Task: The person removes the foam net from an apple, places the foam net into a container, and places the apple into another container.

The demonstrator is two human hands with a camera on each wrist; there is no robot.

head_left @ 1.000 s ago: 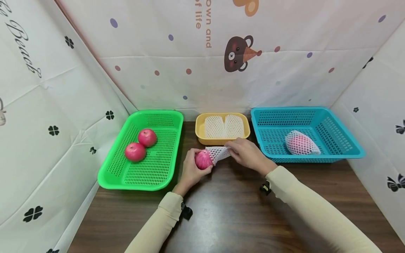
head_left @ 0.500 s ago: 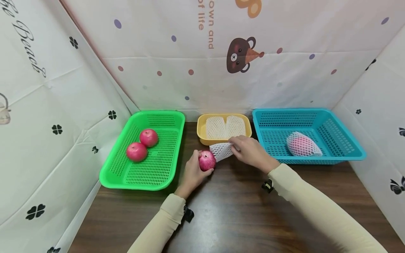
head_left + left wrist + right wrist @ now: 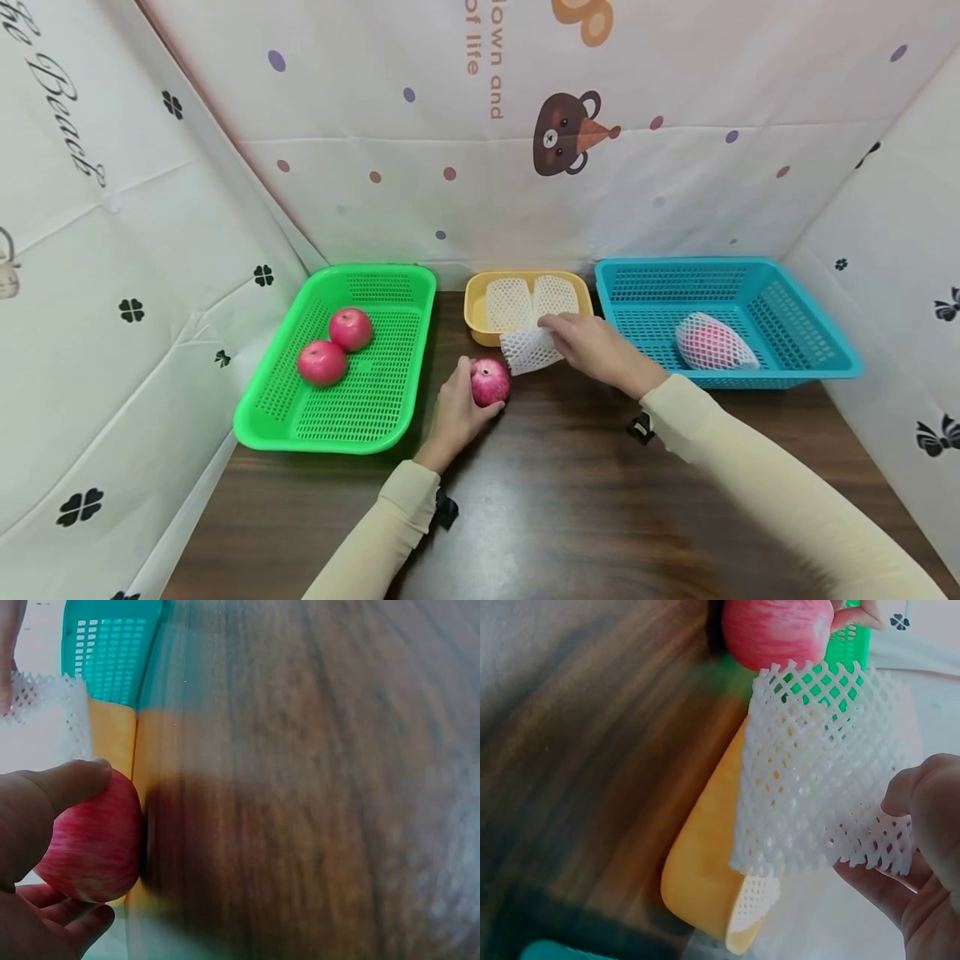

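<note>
Apple (image 3: 491, 385) sat on the table (image 3: 525, 517), gripped by the left hand (image 3: 455, 410), apparently for steadiness. The right hand (image 3: 598, 352) pinched the foam net (image 3: 528, 351) by one end, seemingly so its free end faced the apple.

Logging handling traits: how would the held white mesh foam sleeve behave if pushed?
The white mesh foam sleeve is probably light, being thin, open netting. Pinched at one end, it juts out, so likely isn't fully limp.
</note>
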